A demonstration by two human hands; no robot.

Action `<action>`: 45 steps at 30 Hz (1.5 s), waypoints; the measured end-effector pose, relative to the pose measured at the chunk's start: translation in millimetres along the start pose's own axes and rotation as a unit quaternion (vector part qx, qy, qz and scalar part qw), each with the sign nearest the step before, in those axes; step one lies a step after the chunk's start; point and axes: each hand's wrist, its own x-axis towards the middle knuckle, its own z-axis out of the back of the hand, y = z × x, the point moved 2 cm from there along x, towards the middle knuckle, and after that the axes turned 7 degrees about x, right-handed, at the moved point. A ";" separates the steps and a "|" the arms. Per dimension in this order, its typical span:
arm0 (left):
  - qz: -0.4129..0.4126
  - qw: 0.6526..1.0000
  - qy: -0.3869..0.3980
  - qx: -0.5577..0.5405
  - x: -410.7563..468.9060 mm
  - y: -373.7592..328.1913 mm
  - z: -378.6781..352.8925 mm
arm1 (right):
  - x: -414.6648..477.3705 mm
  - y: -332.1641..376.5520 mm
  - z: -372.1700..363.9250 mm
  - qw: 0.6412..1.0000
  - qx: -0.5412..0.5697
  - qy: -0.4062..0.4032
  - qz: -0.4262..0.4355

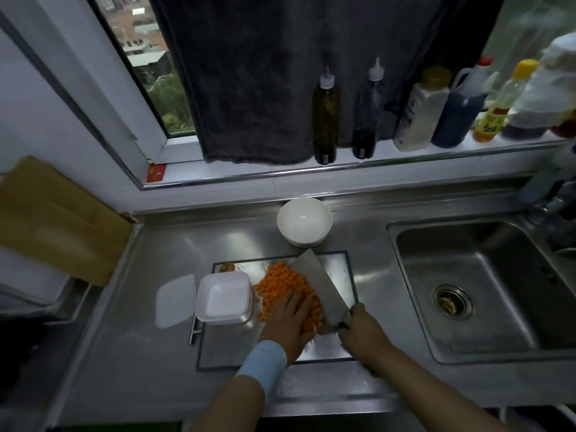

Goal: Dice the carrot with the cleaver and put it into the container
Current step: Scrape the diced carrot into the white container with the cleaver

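A heap of orange diced carrot [285,283] lies on the steel cutting board [343,269]. My left hand [288,321], with a blue wristband, lies flat with spread fingers on the near side of the heap. My right hand [361,330] grips the handle of the cleaver [319,283], whose wide blade rests tilted along the right side of the heap. The white square container [224,297] stands empty at the board's left edge, touching the heap's left fringe. A carrot end stub [227,267] sits at the board's far left corner.
The container's lid [176,300] lies left of it on the steel counter. A white bowl [304,221] stands behind the board. The sink [486,285] is to the right. Bottles [325,116] line the window sill, and a brown cutting board [59,219] leans at left.
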 end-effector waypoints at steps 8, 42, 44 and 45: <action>0.033 0.993 -0.036 -0.110 -4.0 1.6 16.9 | -11.1 5.1 -8.7 0.997 0.079 -0.010 0.008; 0.078 0.966 -0.144 -0.201 -24.8 152.1 71.7 | -11.9 136.3 -66.6 0.988 0.150 0.013 0.039; 0.086 0.961 -0.148 -0.216 -30.6 153.6 69.9 | -5.1 135.7 -69.7 0.990 0.134 -0.001 0.031; 0.090 0.959 -0.144 -0.228 -32.9 154.4 69.3 | -2.2 134.8 -71.0 0.991 0.132 -0.007 0.025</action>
